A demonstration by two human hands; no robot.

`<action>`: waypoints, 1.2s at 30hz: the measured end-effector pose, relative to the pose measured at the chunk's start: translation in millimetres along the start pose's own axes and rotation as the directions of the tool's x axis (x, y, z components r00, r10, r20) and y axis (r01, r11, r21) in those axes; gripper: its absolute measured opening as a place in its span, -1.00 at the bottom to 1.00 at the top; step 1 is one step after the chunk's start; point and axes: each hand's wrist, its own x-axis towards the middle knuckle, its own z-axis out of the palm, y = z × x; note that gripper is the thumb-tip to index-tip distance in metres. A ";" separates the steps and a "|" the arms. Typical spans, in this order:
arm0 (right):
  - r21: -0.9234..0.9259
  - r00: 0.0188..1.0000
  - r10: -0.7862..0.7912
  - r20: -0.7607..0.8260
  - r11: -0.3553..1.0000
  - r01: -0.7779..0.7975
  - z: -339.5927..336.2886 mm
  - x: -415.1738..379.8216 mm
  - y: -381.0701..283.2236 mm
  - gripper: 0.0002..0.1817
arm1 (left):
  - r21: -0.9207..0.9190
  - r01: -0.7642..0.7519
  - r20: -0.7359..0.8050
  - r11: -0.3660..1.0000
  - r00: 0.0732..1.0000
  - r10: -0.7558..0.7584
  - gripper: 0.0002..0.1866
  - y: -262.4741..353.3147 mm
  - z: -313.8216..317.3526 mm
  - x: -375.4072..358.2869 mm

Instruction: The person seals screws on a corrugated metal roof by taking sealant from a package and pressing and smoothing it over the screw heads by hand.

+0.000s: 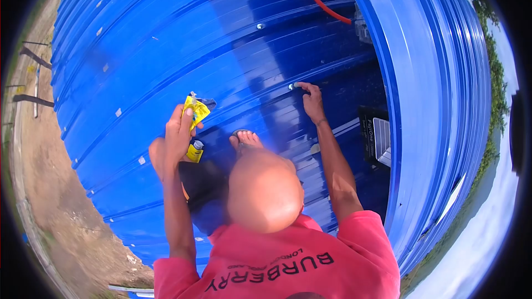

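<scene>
yellow packet (198, 113) was pinched in left hand (178, 132), above blue roofing (138, 55); right hand (313, 102) was at roof screw (291, 87), grip unclear. light, even fingertip pressure around the screw head seemed best.

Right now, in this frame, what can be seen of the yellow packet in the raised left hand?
The yellow packet looks like soft, crumpled film, with small dark markings and a greyish, ragged-looking top. The left hand grips it by its lower left part, above the blue ribbed sheeting. Its lettering is too small to read.
</scene>
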 end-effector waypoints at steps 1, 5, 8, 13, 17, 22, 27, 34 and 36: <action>-0.008 1.000 0.011 -0.006 1.000 -0.011 4.1 -0.9 2.2 -0.48 | -0.072 -0.005 0.018 0.997 1.000 0.007 -0.66 3.5 2.8 -4.7; -0.086 0.998 0.058 -0.011 0.995 -0.059 10.7 -4.6 -2.1 -0.41 | -0.222 -0.058 0.043 0.973 0.997 0.069 -0.67 13.1 16.9 -12.2; -0.041 0.992 0.129 -0.013 0.991 -0.130 16.9 -6.3 -6.4 -0.41 | -0.254 -0.090 0.055 0.963 0.993 0.107 -0.68 9.4 26.0 -5.8; -0.193 0.996 0.088 0.004 0.977 -0.086 18.9 -10.7 -10.1 -0.37 | -0.204 -0.080 0.072 0.976 0.993 0.096 -0.69 11.5 33.5 -0.7; -0.398 0.997 -0.081 0.012 0.914 0.079 18.8 -27.0 -11.7 -0.31 | -0.212 -0.060 0.076 0.975 0.994 0.078 -0.69 9.1 32.0 -0.7; -0.748 0.992 -0.101 0.078 0.652 0.125 30.2 -41.5 -17.4 -0.22 | -0.165 -0.047 0.067 0.985 0.996 0.059 -0.69 8.1 30.9 -1.2; -0.925 0.990 -0.017 0.143 0.353 0.140 38.5 -39.8 -47.3 -0.31 | -0.151 -0.041 0.091 0.988 0.994 0.055 -0.68 12.3 35.5 -3.5; -0.767 0.982 -0.154 0.110 0.615 0.183 35.0 -38.3 -51.6 -0.48 | -0.150 -0.090 0.116 0.985 0.987 0.108 -0.68 15.0 39.8 -3.0; -0.634 0.978 -0.191 0.089 0.746 0.203 16.3 -47.4 -51.8 -0.51 | -0.155 -0.078 0.105 0.985 0.990 0.095 -0.68 14.5 37.5 -5.3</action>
